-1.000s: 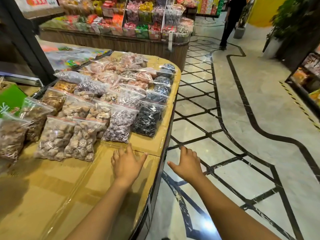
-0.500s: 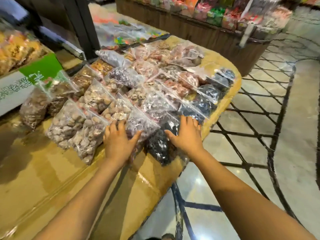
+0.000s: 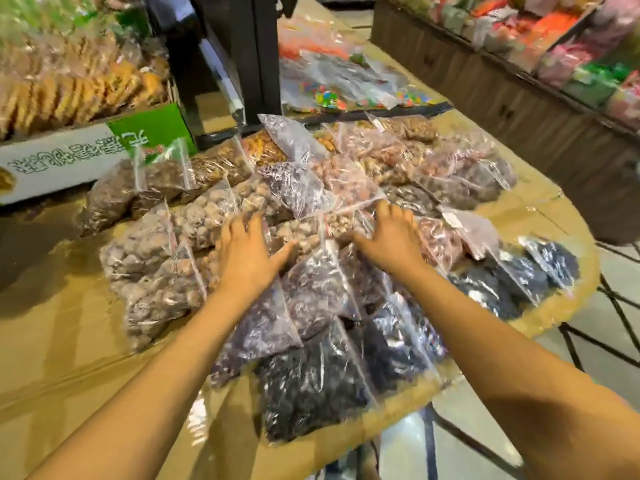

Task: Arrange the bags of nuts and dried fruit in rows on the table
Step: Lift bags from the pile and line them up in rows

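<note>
Several clear zip bags of nuts and dried fruit lie in overlapping rows on the yellow table (image 3: 62, 344). Pale walnut bags (image 3: 152, 271) are at the left, purplish dried-fruit bags (image 3: 304, 292) in the middle, and dark raisin bags (image 3: 311, 386) near the front edge. My left hand (image 3: 246, 254) lies flat, fingers spread, on a bag of light nuts (image 3: 304, 237). My right hand (image 3: 391, 240) rests palm down on the bags just right of it, fingers pointing away. Neither hand is closed around a bag.
A green and white carton (image 3: 69, 157) filled with packed snacks stands at the back left. A dark post (image 3: 252, 57) rises behind the bags. Candy bags (image 3: 332, 84) lie beyond it. A wooden display counter (image 3: 519, 98) runs along the right; tiled floor (image 3: 616, 306) lies past the table edge.
Both hands have reached forward from the table's front edge onto the bags, moving further into the pile. The view has shifted closer and leftward.
</note>
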A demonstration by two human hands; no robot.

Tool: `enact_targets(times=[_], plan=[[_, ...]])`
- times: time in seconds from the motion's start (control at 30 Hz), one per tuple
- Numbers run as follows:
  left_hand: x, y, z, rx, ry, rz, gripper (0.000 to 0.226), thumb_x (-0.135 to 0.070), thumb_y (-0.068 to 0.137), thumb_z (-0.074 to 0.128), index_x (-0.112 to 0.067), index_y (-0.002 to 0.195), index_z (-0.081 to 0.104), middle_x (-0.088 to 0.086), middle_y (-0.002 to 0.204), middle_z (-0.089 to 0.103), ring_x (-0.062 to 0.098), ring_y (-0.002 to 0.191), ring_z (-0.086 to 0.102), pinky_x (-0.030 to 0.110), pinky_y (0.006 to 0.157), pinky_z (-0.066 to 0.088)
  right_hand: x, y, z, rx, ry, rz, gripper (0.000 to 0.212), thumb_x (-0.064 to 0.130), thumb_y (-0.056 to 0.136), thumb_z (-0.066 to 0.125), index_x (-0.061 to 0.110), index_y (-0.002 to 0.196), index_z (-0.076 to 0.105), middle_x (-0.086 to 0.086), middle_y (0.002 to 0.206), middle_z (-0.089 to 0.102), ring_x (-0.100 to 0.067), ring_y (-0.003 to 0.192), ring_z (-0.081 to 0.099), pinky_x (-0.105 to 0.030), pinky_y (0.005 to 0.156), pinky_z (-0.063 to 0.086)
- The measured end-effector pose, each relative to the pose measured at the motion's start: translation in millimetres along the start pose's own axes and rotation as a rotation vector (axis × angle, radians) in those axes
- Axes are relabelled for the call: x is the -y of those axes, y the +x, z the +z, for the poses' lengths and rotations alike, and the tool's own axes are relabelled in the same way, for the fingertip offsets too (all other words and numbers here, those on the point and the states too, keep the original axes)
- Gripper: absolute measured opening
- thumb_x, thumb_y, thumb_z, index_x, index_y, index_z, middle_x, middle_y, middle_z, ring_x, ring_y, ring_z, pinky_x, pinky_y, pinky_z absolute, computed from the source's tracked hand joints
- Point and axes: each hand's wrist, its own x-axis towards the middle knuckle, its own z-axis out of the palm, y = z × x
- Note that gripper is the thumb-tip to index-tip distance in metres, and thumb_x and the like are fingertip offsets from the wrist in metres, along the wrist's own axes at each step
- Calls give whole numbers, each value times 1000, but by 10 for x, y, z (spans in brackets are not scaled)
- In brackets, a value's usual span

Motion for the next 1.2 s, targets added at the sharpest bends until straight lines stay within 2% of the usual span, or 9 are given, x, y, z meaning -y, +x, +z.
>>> enact_targets(times=[0.33,0.53,0.7,0.8,0.9,0.97,1.03,1.1,1.2], plan=[[-645,959,449,93,-75,-281,103,-59,72,71,-15,150,19,23,153,24,43,140,24,56,112,28,-413,1508,68,250,56,-287,77,54,87,57,5,139,30,-23,139,37,-38,130,31,-45,103,32],[-698,1242,427,86,22,-364,102,-64,73,68,-18,149,20,21,152,25,41,140,23,52,112,25,-436,2020,124,313,50,-341,76,56,86,56,6,138,30,-22,142,36,-38,133,30,-48,107,31],[-560,1501,307,29,-23,-397,121,-84,54,53,-18,149,19,22,154,23,40,142,23,55,113,28,-221,2368,196,287,182,-317,83,59,82,61,5,137,30,-21,134,46,-37,126,39,-47,102,39],[-522,1749,240,22,-84,-400,121,-81,57,62,-25,150,9,21,135,53,35,110,59,48,94,49,28,2581,258,296,246,-266,91,66,74,64,13,139,29,-17,133,50,-35,125,44,-52,99,43],[-450,2017,197,139,-92,-392,123,-80,56,64,-19,151,14,15,121,63,27,94,64,36,80,52,245,2835,387,305,280,-195,101,75,67,63,12,139,31,-15,129,53,-35,122,48,-51,97,46],[-373,2215,161,236,57,-352,122,-91,49,56,-11,139,41,11,112,68,25,95,66,38,83,55,381,3017,471,356,246,-176,109,88,57,54,9,132,44,-12,124,59,-35,122,51,-50,98,45],[-311,2385,165,282,129,-293,116,-99,42,47,-7,111,64,8,96,72,21,83,67,35,75,55,482,3182,555,414,200,-164,111,102,39,40,11,97,66,-11,107,69,-33,109,61,-50,97,45],[-326,2477,223,351,161,-265,103,-100,42,44,-9,84,67,5,87,71,18,75,65,29,68,49,549,3303,620,438,183,-120,104,104,17,34,17,68,60,-8,90,72,-29,90,67,-49,90,51],[-415,2487,336,526,220,-271,81,-95,47,48,-16,64,60,-5,71,61,11,66,55,29,74,47,613,3334,601,497,218,-71,105,98,8,46,17,74,58,-4,85,69,-26,82,67,-42,81,57]])
